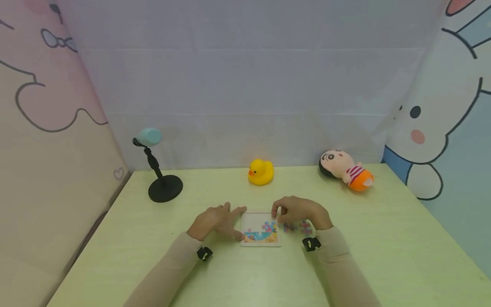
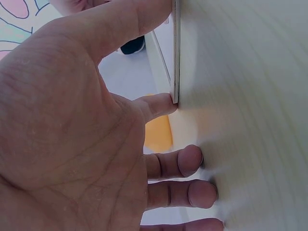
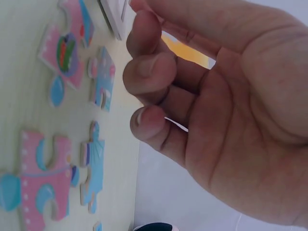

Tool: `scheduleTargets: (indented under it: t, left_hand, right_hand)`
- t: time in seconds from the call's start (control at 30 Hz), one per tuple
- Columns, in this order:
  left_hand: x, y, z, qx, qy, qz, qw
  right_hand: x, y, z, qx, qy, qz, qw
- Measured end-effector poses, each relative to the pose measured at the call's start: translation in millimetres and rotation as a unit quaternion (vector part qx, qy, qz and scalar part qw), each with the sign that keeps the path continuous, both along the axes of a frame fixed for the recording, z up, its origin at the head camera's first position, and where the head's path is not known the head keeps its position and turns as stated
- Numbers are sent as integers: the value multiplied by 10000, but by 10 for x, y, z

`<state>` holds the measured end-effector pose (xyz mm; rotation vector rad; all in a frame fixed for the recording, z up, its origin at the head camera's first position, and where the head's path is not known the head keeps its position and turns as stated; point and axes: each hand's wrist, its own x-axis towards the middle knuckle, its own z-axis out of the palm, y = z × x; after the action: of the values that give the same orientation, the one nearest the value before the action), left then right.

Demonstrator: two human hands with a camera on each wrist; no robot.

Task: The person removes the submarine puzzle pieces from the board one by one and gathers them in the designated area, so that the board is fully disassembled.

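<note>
A square puzzle tray (image 1: 261, 229) lies flat on the pale green table (image 1: 383, 256), and everything else sits around it. The left hand (image 1: 216, 221) rests on the table just left of the tray with its fingers spread and mostly straight; the left wrist view shows the thumb and one fingertip (image 2: 159, 103) pressed against the tray's thin left edge (image 2: 175, 57), while the other fingertips touch the table below it. The right hand (image 1: 301, 211) hovers over the tray's upper right corner with its fingers curled inward; the right wrist view shows the fingertips (image 3: 147, 67) bent toward the palm, and whether they pinch a piece cannot be told. Loose puzzle pieces (image 1: 297, 227) in pink and blue lie on the table just right of the tray, partly under the right hand; the right wrist view shows several of them lying apart (image 3: 67, 53). The lower part of the tray is already filled with coloured pieces, the upper part bare. Beyond the tray, near the back wall, sits a yellow rubber duck (image 1: 261, 172); further right of it lies a plush doll (image 1: 347, 169), and well to the tray's left stands a black stand with a pale blue head (image 1: 159, 170).
</note>
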<state>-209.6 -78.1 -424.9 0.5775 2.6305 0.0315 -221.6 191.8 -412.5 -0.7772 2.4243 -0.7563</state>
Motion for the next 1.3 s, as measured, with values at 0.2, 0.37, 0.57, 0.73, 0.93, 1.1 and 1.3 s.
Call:
scheduleTargets:
  t: [0.2,0.37,0.57,0.73,0.93,1.1,1.3]
  left_hand:
    - [-2,9,0,-32,27,3,10000]
    - [-11,9,-4,-49,52,5,10000]
    - [-6,10,-6,-40,5,44,10000]
    - [-17,9,-27,-28,31,52,10000]
    - [-12,12,-26,-64,8,86,9999]
    - [-9,7,-34,-42,30,82,10000]
    - [-2,-3,-34,-68,40,64,9999]
  right_hand:
    - [27,-99,-24,73,-277,-177,9994]
    - [34,-177,-56,116,-395,-276,9988]
    - [51,-254,-96,150,-410,-262,9987]
    - [81,-328,-102,334,-258,-317,9986]
    - [132,-386,-75,566,-63,-338,9978]
    - [138,-414,-53,595,-14,-407,9974]
    - [135,-433,-41,595,357,-243,9973]
